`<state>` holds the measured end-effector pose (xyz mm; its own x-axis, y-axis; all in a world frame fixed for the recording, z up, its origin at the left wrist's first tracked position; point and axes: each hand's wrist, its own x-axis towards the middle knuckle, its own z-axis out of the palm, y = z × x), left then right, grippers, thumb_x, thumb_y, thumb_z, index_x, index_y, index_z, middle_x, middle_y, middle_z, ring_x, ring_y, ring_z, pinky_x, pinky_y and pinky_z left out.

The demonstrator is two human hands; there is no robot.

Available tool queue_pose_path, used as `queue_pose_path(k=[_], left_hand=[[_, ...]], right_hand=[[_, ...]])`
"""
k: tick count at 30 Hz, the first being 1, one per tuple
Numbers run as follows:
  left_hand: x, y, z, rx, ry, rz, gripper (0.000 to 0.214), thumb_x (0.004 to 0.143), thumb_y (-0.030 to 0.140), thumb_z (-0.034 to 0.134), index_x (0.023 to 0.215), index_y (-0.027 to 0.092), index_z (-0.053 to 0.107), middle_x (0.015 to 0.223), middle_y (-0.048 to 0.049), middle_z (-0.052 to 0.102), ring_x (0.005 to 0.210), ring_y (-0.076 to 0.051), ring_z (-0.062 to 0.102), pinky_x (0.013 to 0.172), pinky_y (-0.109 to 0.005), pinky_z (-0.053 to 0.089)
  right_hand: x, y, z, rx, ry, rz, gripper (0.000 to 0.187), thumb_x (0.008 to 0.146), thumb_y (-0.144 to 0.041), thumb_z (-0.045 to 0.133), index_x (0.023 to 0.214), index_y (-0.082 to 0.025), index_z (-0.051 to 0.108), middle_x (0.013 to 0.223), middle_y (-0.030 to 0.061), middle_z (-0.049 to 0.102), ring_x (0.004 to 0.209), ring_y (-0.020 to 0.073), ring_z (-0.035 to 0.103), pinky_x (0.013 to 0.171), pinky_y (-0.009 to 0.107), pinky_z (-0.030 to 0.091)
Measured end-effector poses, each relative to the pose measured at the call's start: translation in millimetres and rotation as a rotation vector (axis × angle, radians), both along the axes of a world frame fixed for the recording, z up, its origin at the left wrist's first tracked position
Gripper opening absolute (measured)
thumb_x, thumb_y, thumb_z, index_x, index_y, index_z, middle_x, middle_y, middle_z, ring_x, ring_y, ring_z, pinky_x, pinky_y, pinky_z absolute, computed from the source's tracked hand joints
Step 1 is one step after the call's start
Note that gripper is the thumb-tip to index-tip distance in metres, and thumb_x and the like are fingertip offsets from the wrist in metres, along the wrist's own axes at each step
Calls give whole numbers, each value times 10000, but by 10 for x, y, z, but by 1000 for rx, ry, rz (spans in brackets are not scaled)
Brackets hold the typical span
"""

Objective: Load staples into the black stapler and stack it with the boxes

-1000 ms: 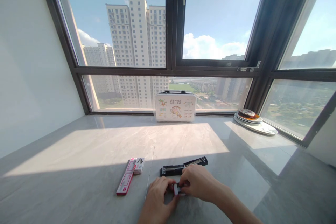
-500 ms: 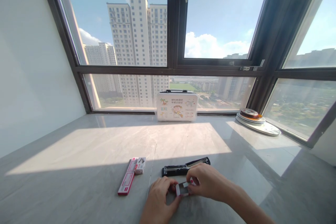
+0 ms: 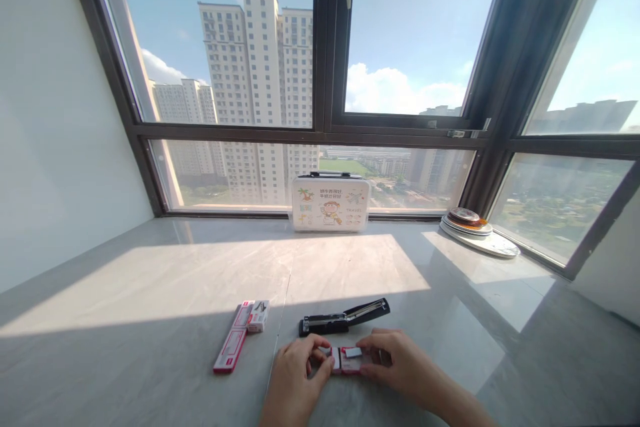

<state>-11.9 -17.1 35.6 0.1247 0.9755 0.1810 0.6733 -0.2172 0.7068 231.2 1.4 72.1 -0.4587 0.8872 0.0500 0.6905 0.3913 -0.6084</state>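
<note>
Low in the middle of the view, my left hand (image 3: 295, 373) and my right hand (image 3: 395, 363) pinch the two ends of a small red and white staple box (image 3: 346, 360) just above the grey stone sill (image 3: 150, 293). Its top flap looks lifted. A black stapler (image 3: 343, 319) lies right behind the box with its upper arm swung open. To the left lie a long red and white staple box (image 3: 229, 347) and a small white box (image 3: 259, 315) touching its far end.
A white lunch-box-like case with cartoon pictures (image 3: 330, 203) stands against the window at the back. A stack of round plates (image 3: 475, 230) sits at the back right. A white wall closes the left side; window frames run along the back and right.
The small box has turned in my fingers so its red face with the white flap shows. My hands have spread slightly apart. The view has shifted a little.
</note>
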Motion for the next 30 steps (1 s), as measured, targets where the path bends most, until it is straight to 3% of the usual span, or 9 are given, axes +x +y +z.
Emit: queue_pose_path(k=[5,9,12,18,23,30], left_hand=[[55,-27,-40,6,-67,-16,186,918,333,540,1065,250,617,784,25,699,740,-171,629,758,-269,433],[-154,115,-19,87,24,139,292,914,353,533,1177,237,581,759,43,605,689,-156,597,713,-257,412],[-287,286,53,81,105,178,479,848,346,624,1308,232,558,784,42,592,741,-162,607,724,-255,392],[-267,296,87,27,134,99,285,828,390,655,1070,252,713,746,22,647,780,-197,616,700,-265,353],[-188,167,40,23,134,98,211,820,364,681,1011,283,723,740,28,666,777,-204,615,713,-278,321],[-192,165,62,37,117,88,162,852,360,659,982,289,723,737,28,656,776,-206,601,703,-285,292]], right_hand=[[-148,5,63,58,-19,-21,248,785,-411,754,979,-256,761,798,-18,684,719,160,587,668,248,386],[-236,62,109,72,-40,-27,331,780,-458,759,1075,-308,760,820,-14,713,730,173,614,705,263,397],[-358,111,91,61,-32,36,229,831,-398,705,1032,-313,777,834,-15,723,724,162,624,680,247,392],[-566,222,80,154,-35,64,180,894,-296,632,1014,-293,766,907,-5,731,833,175,649,701,246,384],[-647,358,84,193,-15,62,220,941,-327,581,1082,-286,745,957,10,723,851,171,652,722,243,399],[-711,396,91,173,-20,115,207,939,-333,580,1036,-300,759,902,-4,715,824,168,645,699,237,391]])
